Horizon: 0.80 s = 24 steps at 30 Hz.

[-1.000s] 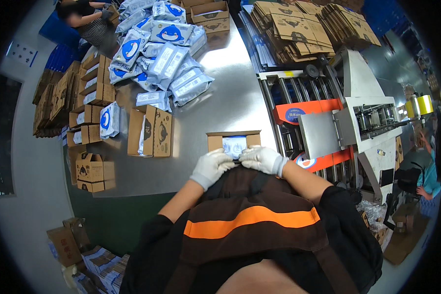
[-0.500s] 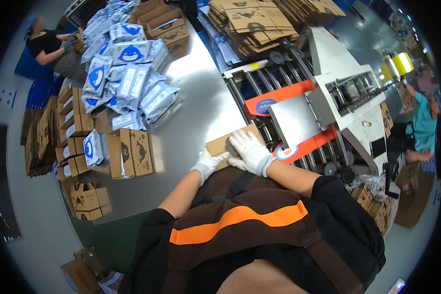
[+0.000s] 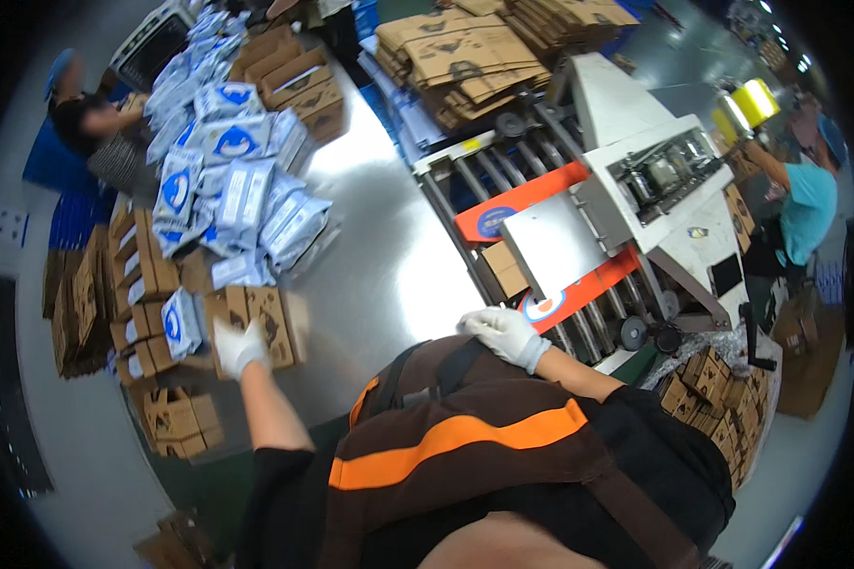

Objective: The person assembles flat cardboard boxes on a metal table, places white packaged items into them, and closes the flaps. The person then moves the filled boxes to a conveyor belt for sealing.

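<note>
My left hand (image 3: 240,349), in a white glove and slightly blurred, reaches the near side of an upright brown cardboard box (image 3: 273,318). Thumb and fingers are apart against it; I see no firm hold. Beside that box stands a silver-and-blue packet (image 3: 181,322). My right hand (image 3: 505,336), also gloved, is at the table's front edge by the sealing machine, fingers curled together; whatever they may hold is hidden. Beyond it a closed cardboard box (image 3: 505,268) lies on the machine's rollers, partly under the metal plate (image 3: 555,242).
Silver-and-blue packets (image 3: 242,204) are heaped on the metal table (image 3: 375,204), with open boxes (image 3: 147,275) along its left side. Flattened cartons (image 3: 460,52) are stacked behind the machine (image 3: 636,180). One person (image 3: 100,128) works far left, another (image 3: 807,213) far right.
The closed box went from under both hands forward onto the machine's rollers. My left hand swung left to the upright box. My right hand drew back slightly and its fingers curled.
</note>
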Motion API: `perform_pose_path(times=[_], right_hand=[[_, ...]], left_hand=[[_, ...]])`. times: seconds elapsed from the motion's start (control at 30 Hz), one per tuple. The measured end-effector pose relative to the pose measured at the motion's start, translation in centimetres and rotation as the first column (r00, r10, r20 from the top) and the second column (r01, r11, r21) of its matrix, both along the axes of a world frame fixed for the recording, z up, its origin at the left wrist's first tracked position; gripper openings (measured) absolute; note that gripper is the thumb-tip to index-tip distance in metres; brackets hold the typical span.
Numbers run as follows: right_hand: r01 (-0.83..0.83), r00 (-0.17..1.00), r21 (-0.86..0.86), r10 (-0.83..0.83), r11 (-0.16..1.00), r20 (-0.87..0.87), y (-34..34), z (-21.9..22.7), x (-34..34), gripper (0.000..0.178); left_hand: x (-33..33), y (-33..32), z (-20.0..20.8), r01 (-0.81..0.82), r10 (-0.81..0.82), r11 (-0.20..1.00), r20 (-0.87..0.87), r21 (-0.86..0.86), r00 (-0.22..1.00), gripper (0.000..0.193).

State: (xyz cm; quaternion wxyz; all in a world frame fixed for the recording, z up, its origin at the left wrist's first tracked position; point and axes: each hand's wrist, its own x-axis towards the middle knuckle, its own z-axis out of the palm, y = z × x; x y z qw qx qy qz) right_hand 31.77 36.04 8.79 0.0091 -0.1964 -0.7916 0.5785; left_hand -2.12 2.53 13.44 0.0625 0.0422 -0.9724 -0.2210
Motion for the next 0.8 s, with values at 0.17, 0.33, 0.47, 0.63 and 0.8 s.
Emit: perform_pose_path(times=[0.17,0.33,0.47,0.63,0.8], right_hand=[[-0.124,0.991,0.264,0.106,0.957,0.079,0.2,1.9,-3.8,0.044],[-0.312,0.930,0.355,0.359,0.881,-0.073,-1.7,3.4,-9.0,0.071],[-0.159,0.971,0.539,0.231,0.827,-0.068,-2.4,2.6,-8.9,0.082],[-0.288,0.916,0.463,0.382,0.838,-0.122,-4.0,-1.8,-9.3,0.047],[-0.387,0.864,-0.150,0.414,0.910,0.285,-1.5,1.1,-12.7,0.027]], left_hand=[[5.4,-2.1,-5.0,0.280,-0.272,0.960,0.178,-0.020,0.946,0.029],[13.6,6.0,-2.1,0.730,-0.724,0.680,0.213,0.063,0.656,0.021],[14.7,7.5,-0.9,0.594,-0.527,0.804,-0.414,0.042,0.742,0.036],[11.6,5.3,-4.8,0.719,-0.714,0.630,-0.145,0.294,0.685,0.030],[9.0,5.5,-3.7,0.785,-0.805,0.557,-0.054,0.271,0.590,0.046]])
